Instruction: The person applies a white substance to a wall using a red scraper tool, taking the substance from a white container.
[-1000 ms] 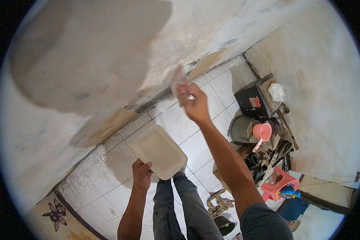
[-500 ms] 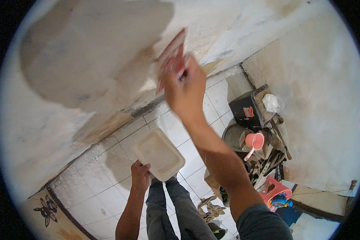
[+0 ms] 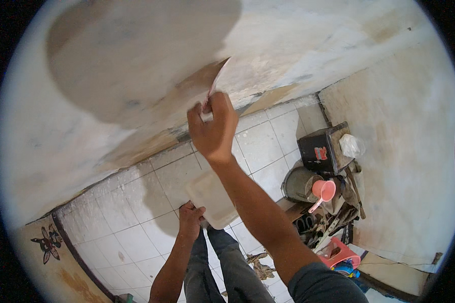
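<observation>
My right hand (image 3: 215, 129) is raised to the off-white, patchy wall (image 3: 288, 55), fingers closed round a putty scraper (image 3: 219, 79). The blade shows as a thin, pale slanted edge at the wall; the fingers hide most of the reddish handle. Lower down, my left hand (image 3: 190, 220) grips the near left corner of a shallow cream tray (image 3: 215, 202), thumb on top. The tray is held over the floor in front of my legs, and my right forearm covers its right side. What putty it may hold cannot be made out.
White floor tiles (image 3: 121, 212) run along the wall's foot. To the right stand a black box (image 3: 318, 151) with a clear plastic bag (image 3: 352, 146), a grey bucket (image 3: 292, 184), a pink dipper (image 3: 324, 190), and a pink plastic stool (image 3: 345, 252). Clutter lies between them.
My right hand has come lower and slightly left with the scraper, whose blade has turned nearly edge-on. The left hand and tray appear a little farther right as the view shifts.
</observation>
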`<state>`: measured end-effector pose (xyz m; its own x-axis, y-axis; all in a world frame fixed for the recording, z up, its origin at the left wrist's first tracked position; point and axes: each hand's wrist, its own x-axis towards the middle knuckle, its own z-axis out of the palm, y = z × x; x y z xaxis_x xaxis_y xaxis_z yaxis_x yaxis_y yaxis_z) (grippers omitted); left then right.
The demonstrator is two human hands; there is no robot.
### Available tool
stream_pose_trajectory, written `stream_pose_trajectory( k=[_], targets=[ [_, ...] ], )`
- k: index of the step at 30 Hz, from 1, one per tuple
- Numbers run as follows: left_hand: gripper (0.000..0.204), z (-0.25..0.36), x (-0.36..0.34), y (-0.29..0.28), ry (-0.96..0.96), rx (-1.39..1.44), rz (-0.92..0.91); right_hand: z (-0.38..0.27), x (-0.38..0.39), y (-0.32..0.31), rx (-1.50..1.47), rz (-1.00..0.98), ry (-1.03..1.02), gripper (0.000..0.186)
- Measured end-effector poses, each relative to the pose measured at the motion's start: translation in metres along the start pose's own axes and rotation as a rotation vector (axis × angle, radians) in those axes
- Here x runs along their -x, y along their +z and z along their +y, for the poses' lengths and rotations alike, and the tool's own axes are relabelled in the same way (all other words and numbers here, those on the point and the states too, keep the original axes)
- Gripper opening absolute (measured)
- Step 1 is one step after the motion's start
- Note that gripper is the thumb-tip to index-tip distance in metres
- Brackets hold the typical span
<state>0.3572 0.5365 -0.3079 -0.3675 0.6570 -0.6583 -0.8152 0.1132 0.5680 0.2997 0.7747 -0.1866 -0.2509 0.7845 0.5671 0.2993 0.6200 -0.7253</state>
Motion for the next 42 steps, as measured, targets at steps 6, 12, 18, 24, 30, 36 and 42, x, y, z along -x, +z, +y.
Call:
stream_pose_trajectory(
  k=[6, 12, 18, 24, 30, 36, 42],
  targets=[
    [0.029, 0.003, 0.011, 0.002, 0.001, 0.006, -0.045, 0.062, 0.034, -0.025, -0.824, 0.029, 0.664, 0.002],
    [0.026, -0.013, 0.009, 0.001, -0.027, -0.041, -0.018, 0.117, 0.013, 0.014, -1.044, -0.004, 1.294, 0.015],
    [0.026, -0.005, 0.021, -0.006, 0.011, -0.03, -0.031, -0.023, -0.064, -0.05, -1.074, -0.003, 0.958, 0.011],
    [0.028, -0.002, 0.025, -0.007, 0.002, -0.033, -0.029, 0.005, -0.055, -0.116, -1.07, 0.165, 0.676, 0.025],
    [0.028, 0.0, 0.025, -0.015, -0.006, -0.067, 0.027, 0.085, -0.028, -0.074, -0.556, 0.12, 0.541, 0.022],
    [0.032, 0.009, 0.034, -0.012, 0.011, -0.105, 0.009, 0.055, -0.037, -0.005, 0.018, -0.196, -0.137, 0.02],
    [0.035, 0.012, 0.049, -0.004, -0.013, -0.106, 0.027, 0.03, 0.042, -0.149, 0.207, -0.429, 0.167, 0.022]
  ],
)
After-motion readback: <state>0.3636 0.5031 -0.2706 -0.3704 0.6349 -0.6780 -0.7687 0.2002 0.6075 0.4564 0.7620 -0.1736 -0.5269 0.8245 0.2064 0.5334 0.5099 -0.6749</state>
